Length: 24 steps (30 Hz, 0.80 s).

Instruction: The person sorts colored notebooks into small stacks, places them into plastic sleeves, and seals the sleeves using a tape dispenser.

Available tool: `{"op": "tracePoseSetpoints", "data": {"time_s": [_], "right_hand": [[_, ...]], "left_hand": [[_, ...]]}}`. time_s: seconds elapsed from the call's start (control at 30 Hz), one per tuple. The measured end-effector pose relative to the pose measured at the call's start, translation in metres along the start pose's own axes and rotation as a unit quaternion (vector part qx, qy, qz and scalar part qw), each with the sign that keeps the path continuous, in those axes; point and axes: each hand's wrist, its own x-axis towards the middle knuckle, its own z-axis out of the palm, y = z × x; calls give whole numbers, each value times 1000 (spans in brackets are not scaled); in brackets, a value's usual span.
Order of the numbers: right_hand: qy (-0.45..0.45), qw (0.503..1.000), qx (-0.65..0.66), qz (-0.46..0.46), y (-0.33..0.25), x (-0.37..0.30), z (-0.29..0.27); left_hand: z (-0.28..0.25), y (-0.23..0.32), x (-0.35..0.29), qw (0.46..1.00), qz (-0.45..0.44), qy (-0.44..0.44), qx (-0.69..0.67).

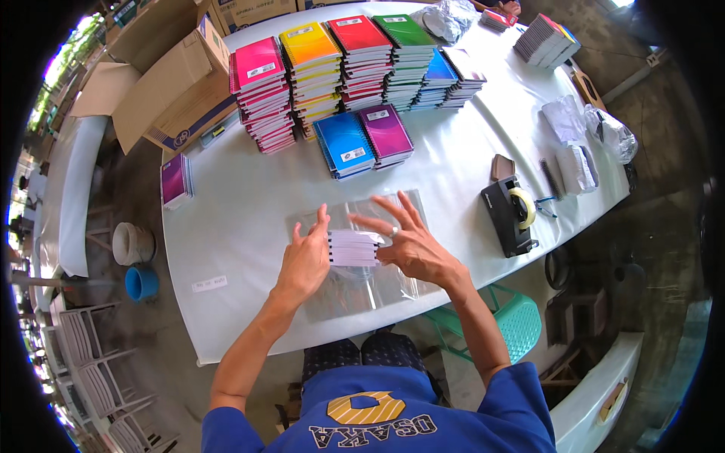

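Between my hands a small stack of spiral notebooks stands edge-on, white page edges and dark coils showing. My left hand grips its left end, with the index finger pointing up. My right hand, wearing a ring, holds the right end with its thumb side while the other fingers spread above. The thumbs are mostly hidden. Under the stack, clear plastic sheets or bags lie on the white-covered table. Just beyond, a blue notebook pile and a purple notebook pile lie side by side.
Tall stacks of pink, yellow, red and green notebooks line the far side. An open cardboard box stands far left. A black tape dispenser sits right, near plastic-wrapped packs. A green stool stands below.
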Motion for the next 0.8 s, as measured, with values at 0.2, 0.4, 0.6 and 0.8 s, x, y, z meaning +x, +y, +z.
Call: {"op": "tracePoseSetpoints", "data": {"time_s": [0.2,0.4,0.6,0.8], "right_hand": [[6,999,-15,-29,5,8,-12],[17,998,61,19,-11,-11,12],[9,997,71,11,-29,-12,20],[-10,995,97,21,-15,-9,5]], "left_hand": [[-2,11,-2,994,11,39,104],[6,-7,-29,958,4,131,-256],[54,-71,-42,963,144,155,-170],[37,-67,-14,967,232,108,7]]}}
